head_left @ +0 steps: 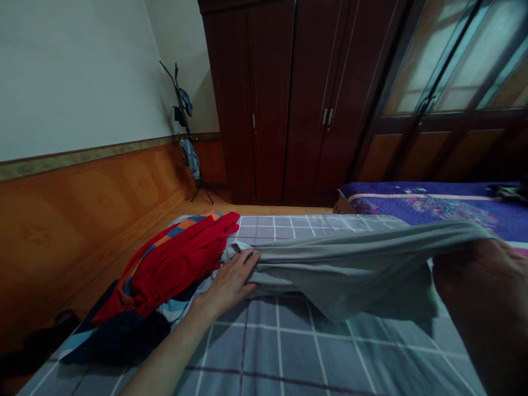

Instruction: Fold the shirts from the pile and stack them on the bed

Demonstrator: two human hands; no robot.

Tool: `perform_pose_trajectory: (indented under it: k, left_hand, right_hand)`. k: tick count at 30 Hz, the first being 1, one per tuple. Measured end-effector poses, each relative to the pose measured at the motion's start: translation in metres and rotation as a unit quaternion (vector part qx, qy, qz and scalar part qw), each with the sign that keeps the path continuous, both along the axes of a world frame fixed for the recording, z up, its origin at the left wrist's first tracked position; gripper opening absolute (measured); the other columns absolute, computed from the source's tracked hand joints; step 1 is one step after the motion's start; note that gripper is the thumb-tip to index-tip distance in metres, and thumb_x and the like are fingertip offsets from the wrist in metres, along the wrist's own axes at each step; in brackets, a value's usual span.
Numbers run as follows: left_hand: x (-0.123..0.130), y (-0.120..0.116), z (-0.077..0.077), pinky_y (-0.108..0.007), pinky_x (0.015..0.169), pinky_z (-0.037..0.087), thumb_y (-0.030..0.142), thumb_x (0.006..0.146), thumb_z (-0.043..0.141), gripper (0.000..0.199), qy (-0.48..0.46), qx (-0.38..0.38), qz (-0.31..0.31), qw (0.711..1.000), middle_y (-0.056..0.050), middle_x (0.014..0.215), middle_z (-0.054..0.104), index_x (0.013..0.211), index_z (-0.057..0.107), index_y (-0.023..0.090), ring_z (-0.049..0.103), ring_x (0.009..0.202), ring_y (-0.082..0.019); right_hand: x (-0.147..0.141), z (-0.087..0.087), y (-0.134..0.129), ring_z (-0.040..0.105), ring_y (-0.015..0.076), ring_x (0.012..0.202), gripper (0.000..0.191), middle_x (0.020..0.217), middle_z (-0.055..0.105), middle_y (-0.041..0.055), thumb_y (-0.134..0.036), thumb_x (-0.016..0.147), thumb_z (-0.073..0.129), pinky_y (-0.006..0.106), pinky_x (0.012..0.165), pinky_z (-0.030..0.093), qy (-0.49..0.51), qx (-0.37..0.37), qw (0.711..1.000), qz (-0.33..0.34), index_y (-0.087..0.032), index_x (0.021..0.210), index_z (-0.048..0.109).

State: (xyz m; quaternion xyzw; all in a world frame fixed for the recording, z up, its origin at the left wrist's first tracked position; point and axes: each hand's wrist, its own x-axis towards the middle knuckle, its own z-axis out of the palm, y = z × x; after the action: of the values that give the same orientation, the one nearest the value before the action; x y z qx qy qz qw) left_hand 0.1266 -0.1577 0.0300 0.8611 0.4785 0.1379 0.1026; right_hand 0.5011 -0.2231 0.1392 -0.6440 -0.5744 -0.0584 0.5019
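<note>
A pale grey garment (355,269), its exact kind unclear, stretches sideways above the grey checked bedsheet (264,352), with a loose flap hanging in the middle. My left hand (233,278) rests on its bunched left end, fingers extended and thumb apart. At the far right, my right hand (487,264) grips the other end and lifts it; this hand is dark and blurred. Just left of my left hand lies a heap of clothes, with a red garment (177,264) on top and a dark navy piece (119,335) at the near side.
A second bed with a purple flowered cover (416,201) stands at the back right. Behind are a dark red wardrobe (272,99) and glazed cabinet doors (437,60). A coat stand (187,121) with hanging items is in the corner. Dark objects (45,341) lie at lower left.
</note>
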Motion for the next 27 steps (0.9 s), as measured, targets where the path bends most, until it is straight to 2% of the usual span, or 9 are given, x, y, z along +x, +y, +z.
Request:
perform_pose_trajectory:
  k: [5, 7, 9, 11, 14, 17, 22, 24, 27]
  left_hand:
    - [0.026, 0.013, -0.005, -0.040, 0.098, 0.041, 0.029, 0.075, 0.065, 0.083, 0.038, -0.027, -0.036, 0.998, -0.010, 0.148, 0.029, 0.146, 0.023, 0.028, 0.041, 0.127, -0.030]
    - [0.037, 0.014, -0.012, -0.041, 0.094, 0.042, 0.027, 0.075, 0.063, 0.067, 0.052, -0.016, -0.061, 0.997, -0.010, 0.139, 0.040, 0.138, 0.039, 0.026, 0.044, 0.122, -0.031]
    - [0.044, 0.016, -0.016, -0.038, 0.091, 0.043, 0.019, 0.077, 0.055, 0.039, 0.047, 0.001, -0.074, 0.996, -0.008, 0.120, 0.055, 0.115, 0.058, 0.023, 0.050, 0.112, -0.028]
    - [0.046, 0.020, -0.017, -0.034, 0.086, 0.044, 0.011, 0.075, 0.047, 0.024, 0.000, 0.000, -0.070, 0.998, -0.006, 0.100, 0.060, 0.091, 0.063, 0.020, 0.056, 0.099, -0.024]
    - [0.045, 0.033, -0.012, -0.030, 0.079, 0.045, 0.012, 0.077, 0.043, 0.020, -0.195, -0.016, -0.005, 0.981, -0.004, 0.087, 0.063, 0.085, 0.061, 0.018, 0.059, 0.087, -0.020]
    - [0.039, 0.051, -0.009, -0.029, 0.079, 0.047, 0.025, 0.082, 0.046, 0.020, -0.404, 0.009, 0.094, 0.910, -0.004, 0.092, 0.066, 0.094, 0.060, 0.018, 0.062, 0.087, -0.019]
    - [0.009, 0.080, -0.032, -0.035, 0.095, 0.043, 0.022, 0.078, 0.045, 0.028, -0.426, 0.119, 0.205, 0.873, -0.007, 0.106, 0.064, 0.100, 0.062, 0.017, 0.059, 0.103, -0.021]
    - [-0.004, 0.086, -0.044, -0.037, 0.093, 0.045, 0.022, 0.076, 0.045, 0.026, -0.398, 0.127, 0.235, 0.878, -0.008, 0.099, 0.065, 0.093, 0.064, 0.017, 0.060, 0.097, -0.023]
    - [-0.009, 0.082, -0.043, -0.041, 0.094, 0.044, 0.026, 0.078, 0.047, 0.023, -0.382, 0.146, 0.255, 0.876, -0.010, 0.099, 0.062, 0.090, 0.064, 0.016, 0.058, 0.101, -0.026]
  right_hand:
    - [-0.045, -0.034, -0.021, 0.050, 0.0136, 0.047, 0.020, 0.053, 0.055, -0.0006, -0.029, 0.081, 0.055, 0.024, 0.043, 0.037, 0.036, -0.163, 0.967, 0.193, -0.020, 0.063, 0.059]
    - [-0.073, -0.049, -0.032, 0.057, 0.0139, 0.055, 0.023, 0.061, 0.062, 0.0012, -0.032, 0.082, 0.054, 0.023, 0.049, 0.041, 0.004, -0.323, 0.855, 0.405, -0.017, 0.069, 0.065]
    - [-0.088, -0.049, -0.040, 0.062, 0.0155, 0.068, 0.021, 0.076, 0.068, 0.0039, -0.034, 0.078, 0.062, 0.024, 0.062, 0.046, -0.025, -0.370, 0.760, 0.533, -0.017, 0.087, 0.071]
    - [-0.088, -0.039, -0.037, 0.063, 0.0166, 0.078, 0.030, 0.088, 0.070, 0.0065, -0.036, 0.078, 0.063, 0.026, 0.070, 0.047, -0.006, -0.374, 0.734, 0.567, -0.018, 0.101, 0.070]
    - [-0.069, -0.034, -0.006, 0.064, 0.0178, 0.082, 0.032, 0.093, 0.070, 0.0078, -0.041, 0.084, 0.056, 0.028, 0.072, 0.048, 0.042, -0.363, 0.801, 0.475, -0.018, 0.102, 0.069]
    - [-0.055, -0.060, 0.041, 0.062, 0.0219, 0.086, 0.040, 0.104, 0.067, 0.0119, -0.039, 0.080, 0.057, 0.032, 0.072, 0.048, -0.001, -0.326, 0.899, 0.293, -0.016, 0.111, 0.065]
    - [-0.058, -0.124, 0.081, 0.061, 0.0250, 0.088, 0.029, 0.095, 0.068, 0.0101, -0.032, 0.066, 0.068, 0.032, 0.075, 0.043, -0.074, -0.330, 0.924, 0.179, -0.018, 0.092, 0.070]
    - [-0.057, -0.137, 0.086, 0.061, 0.0224, 0.077, 0.009, 0.075, 0.067, 0.0068, -0.026, 0.067, 0.065, 0.029, 0.068, 0.041, -0.066, -0.328, 0.929, 0.156, -0.019, 0.070, 0.068]
    - [-0.040, -0.141, 0.095, 0.058, 0.0178, 0.059, 0.018, 0.059, 0.062, 0.0049, -0.027, 0.074, 0.054, 0.027, 0.057, 0.038, -0.018, -0.335, 0.933, 0.130, -0.018, 0.061, 0.061]
